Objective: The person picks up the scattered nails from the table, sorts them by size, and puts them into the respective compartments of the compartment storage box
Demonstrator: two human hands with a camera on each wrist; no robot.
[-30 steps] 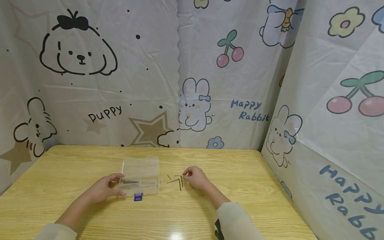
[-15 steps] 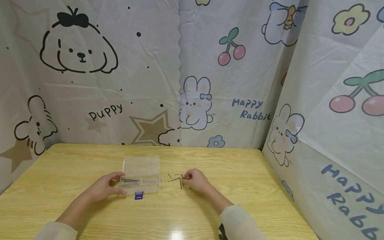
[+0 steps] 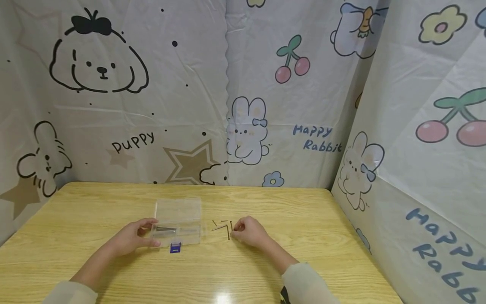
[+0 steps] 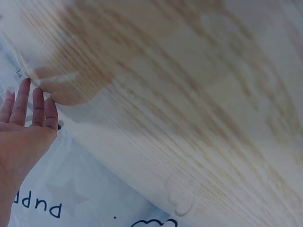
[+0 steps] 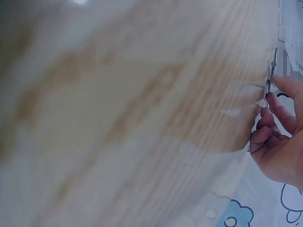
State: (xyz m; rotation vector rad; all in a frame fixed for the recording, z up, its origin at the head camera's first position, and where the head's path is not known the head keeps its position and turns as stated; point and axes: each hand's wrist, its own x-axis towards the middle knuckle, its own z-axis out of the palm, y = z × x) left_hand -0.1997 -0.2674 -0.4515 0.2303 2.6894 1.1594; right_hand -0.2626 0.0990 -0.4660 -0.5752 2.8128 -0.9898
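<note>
A clear plastic box (image 3: 191, 237) with its lid (image 3: 178, 210) folded back lies left of the table's middle. My left hand (image 3: 130, 238) holds its left end, thumb at the front and fingers behind. Long dark screws (image 3: 165, 229) lie in the box's left compartment. Right of the box, several thin screws (image 3: 228, 232) are scattered on the wood. With thumb and index fingertips, my right hand (image 3: 250, 231) pinches the lower part of the rightmost screw (image 3: 231, 224). In the right wrist view, the fingers (image 5: 279, 113) are bent close to the tabletop.
A blue latch (image 3: 175, 248) sticks out from the box's front. The wood-grain table (image 3: 182, 278) reaches back to a printed cloth (image 3: 190, 105), and another cloth wall (image 3: 417, 177) stands along the right side. A dark patterned item (image 3: 284, 294) shows beside the right sleeve.
My right fingertips have slid from the upper end of the rightmost screw to its lower part, slightly nearer to me. The left hand and box stay put.
</note>
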